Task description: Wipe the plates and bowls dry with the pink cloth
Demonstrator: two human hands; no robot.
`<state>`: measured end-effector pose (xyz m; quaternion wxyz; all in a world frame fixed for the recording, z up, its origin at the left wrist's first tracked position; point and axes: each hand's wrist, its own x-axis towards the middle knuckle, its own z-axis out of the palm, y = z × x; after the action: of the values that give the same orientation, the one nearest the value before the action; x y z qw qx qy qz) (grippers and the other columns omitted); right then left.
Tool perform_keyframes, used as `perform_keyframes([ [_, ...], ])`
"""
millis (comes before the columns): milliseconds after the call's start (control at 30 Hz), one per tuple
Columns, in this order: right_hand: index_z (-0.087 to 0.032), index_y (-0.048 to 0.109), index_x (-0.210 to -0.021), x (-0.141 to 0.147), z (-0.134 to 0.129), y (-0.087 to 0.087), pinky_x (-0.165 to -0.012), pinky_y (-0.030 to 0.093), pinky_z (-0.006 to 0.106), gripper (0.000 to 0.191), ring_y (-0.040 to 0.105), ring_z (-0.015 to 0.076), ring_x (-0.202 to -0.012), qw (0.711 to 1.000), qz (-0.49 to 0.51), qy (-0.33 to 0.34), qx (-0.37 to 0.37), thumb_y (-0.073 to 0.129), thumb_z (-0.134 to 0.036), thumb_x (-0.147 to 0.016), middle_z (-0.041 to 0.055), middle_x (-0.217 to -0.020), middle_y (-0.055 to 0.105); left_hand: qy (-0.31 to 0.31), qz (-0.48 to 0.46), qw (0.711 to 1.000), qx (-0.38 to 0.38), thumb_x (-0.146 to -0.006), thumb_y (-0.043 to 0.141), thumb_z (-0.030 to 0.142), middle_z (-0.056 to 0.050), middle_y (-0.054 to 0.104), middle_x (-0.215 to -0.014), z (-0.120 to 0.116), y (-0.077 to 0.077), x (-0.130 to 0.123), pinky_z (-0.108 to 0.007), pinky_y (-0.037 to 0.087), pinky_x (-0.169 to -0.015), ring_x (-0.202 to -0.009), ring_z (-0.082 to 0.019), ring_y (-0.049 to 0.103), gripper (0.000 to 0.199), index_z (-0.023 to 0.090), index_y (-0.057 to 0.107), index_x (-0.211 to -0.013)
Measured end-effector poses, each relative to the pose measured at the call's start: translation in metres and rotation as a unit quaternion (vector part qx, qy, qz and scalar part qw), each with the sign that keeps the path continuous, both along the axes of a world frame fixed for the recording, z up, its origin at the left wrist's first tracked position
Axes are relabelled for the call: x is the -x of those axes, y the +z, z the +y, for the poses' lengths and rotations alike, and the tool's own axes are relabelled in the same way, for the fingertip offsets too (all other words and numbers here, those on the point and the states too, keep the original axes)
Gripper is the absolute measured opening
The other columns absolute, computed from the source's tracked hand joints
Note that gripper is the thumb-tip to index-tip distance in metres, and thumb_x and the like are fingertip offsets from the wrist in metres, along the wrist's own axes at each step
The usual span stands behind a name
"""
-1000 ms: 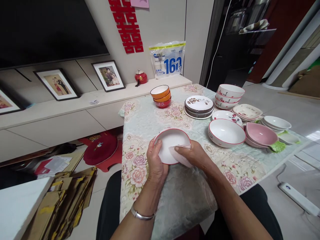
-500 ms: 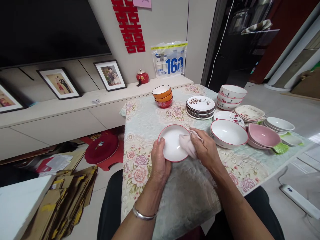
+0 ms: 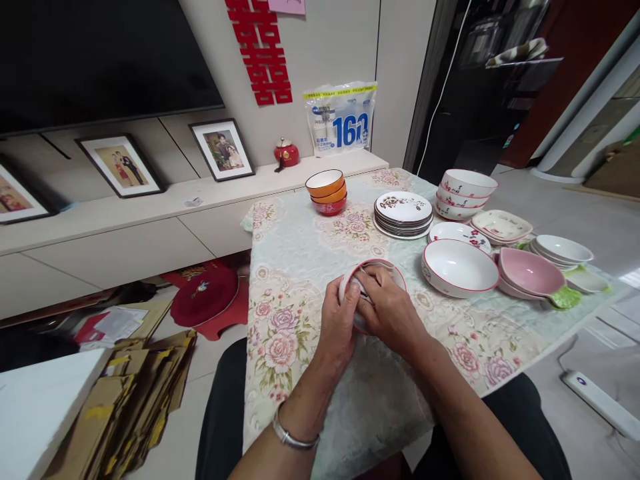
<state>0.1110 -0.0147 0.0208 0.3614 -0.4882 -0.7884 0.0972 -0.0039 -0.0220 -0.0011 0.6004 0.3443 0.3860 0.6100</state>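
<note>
A white bowl with a red rim (image 3: 399,278) is held over the near part of the table. My left hand (image 3: 339,317), with a silver bangle on its wrist, grips the bowl's left side, thumb at the rim. Inside the bowl is my right hand (image 3: 390,303), its fingers curled against the inner wall. Only a pale edge of the cloth shows past those fingers; the rest is hidden. Right of the hands stands a larger white bowl with a red rim (image 3: 461,267).
On the flowered tablecloth (image 3: 280,320) stand orange and red bowls (image 3: 326,193), stacked plates (image 3: 403,213), stacked white bowls (image 3: 466,193), a pink leaf-shaped dish (image 3: 531,272) and small white dishes (image 3: 564,249). Behind is a low cabinet (image 3: 200,213).
The bowl has shifted right and turned more on its side. My right hand has moved from its right rim into it, and the cloth is now mostly hidden.
</note>
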Motion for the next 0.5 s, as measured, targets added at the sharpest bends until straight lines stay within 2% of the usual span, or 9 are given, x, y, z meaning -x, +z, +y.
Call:
perform_keyframes([
  [100, -0.017, 0.065, -0.112, 0.0027, -0.0014, 0.0024, -0.094, 0.049, 0.041, 0.027, 0.059, 0.0253, -0.109, 0.998, 0.014, 0.031, 0.048, 0.041, -0.021, -0.099, 0.0143, -0.113, 0.063, 0.017, 0.040, 0.999, -0.006, -0.084, 0.069, 0.046, -0.010, 0.068, -0.116, 0.0006, -0.0038, 0.0028, -0.036, 0.049, -0.094, -0.106, -0.023, 0.065, 0.045, 0.018, 0.059, -0.118],
  [200, -0.018, 0.065, -0.089, 0.0041, -0.0022, 0.0013, -0.078, 0.049, 0.033, 0.027, 0.060, 0.0207, -0.086, 0.992, 0.040, 0.062, 0.099, 0.040, -0.021, -0.099, 0.0081, -0.089, 0.065, 0.038, 0.107, 0.993, -0.023, -0.084, 0.068, 0.047, -0.011, 0.066, -0.119, 0.0014, -0.0035, 0.0063, -0.038, 0.046, -0.098, -0.110, -0.025, 0.063, 0.047, 0.018, 0.058, -0.120],
  [267, -0.018, 0.062, -0.080, 0.0041, -0.0024, -0.0005, -0.072, 0.046, 0.030, 0.026, 0.057, 0.0178, -0.077, 0.986, 0.080, 0.083, 0.121, 0.043, -0.023, -0.098, 0.0045, -0.082, 0.063, 0.046, 0.146, 0.987, -0.039, -0.083, 0.069, 0.048, -0.011, 0.065, -0.120, 0.0015, -0.0015, 0.0079, -0.039, 0.045, -0.100, -0.113, -0.026, 0.061, 0.048, 0.018, 0.059, -0.120],
  [400, -0.019, 0.058, -0.075, 0.0011, -0.0036, 0.0009, -0.067, 0.043, 0.026, 0.024, 0.054, 0.0147, -0.072, 0.958, 0.191, 0.104, 0.187, 0.048, -0.027, -0.095, -0.0004, -0.076, 0.060, 0.051, 0.194, 0.978, -0.061, -0.081, 0.070, 0.046, -0.011, 0.064, -0.123, 0.0006, 0.0025, 0.0093, -0.042, 0.042, -0.103, -0.117, -0.028, 0.058, 0.048, 0.019, 0.061, -0.120],
  [500, -0.020, 0.058, -0.074, -0.0008, -0.0044, 0.0043, -0.066, 0.044, 0.025, 0.028, 0.054, 0.0145, -0.071, 0.941, 0.230, 0.118, 0.218, 0.047, -0.031, -0.096, -0.0013, -0.073, 0.059, 0.049, 0.216, 0.973, -0.065, -0.081, 0.070, 0.047, -0.013, 0.062, -0.126, 0.0006, 0.0029, 0.0099, -0.043, 0.040, -0.105, -0.119, -0.029, 0.056, 0.052, 0.017, 0.060, -0.122],
])
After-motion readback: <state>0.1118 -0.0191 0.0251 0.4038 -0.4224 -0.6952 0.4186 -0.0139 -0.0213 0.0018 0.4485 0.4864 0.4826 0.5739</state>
